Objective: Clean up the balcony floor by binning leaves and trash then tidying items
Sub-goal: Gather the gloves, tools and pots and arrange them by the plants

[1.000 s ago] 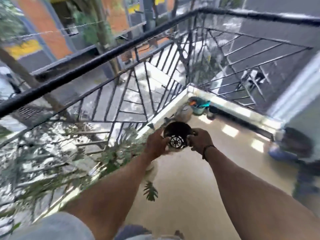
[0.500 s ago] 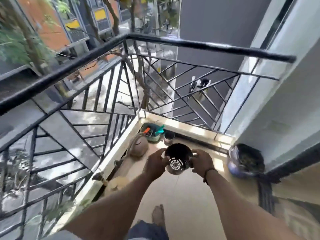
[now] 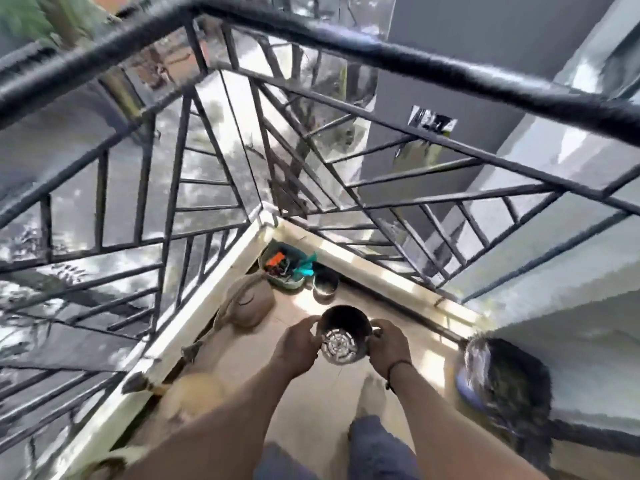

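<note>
Low in the frame's centre, left hand (image 3: 298, 342) and right hand (image 3: 388, 344) hold an empty black plastic plant pot (image 3: 343, 337), fingers curled round its rim; loosening either grip could drop it onto the floor.

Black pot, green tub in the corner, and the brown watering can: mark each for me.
black pot (image 3: 341, 329): head view, on its inner wall above the slotted base.
green tub (image 3: 284, 283): head view, on its near rim.
brown watering can (image 3: 250, 303): head view, on the top of its round body.
</note>
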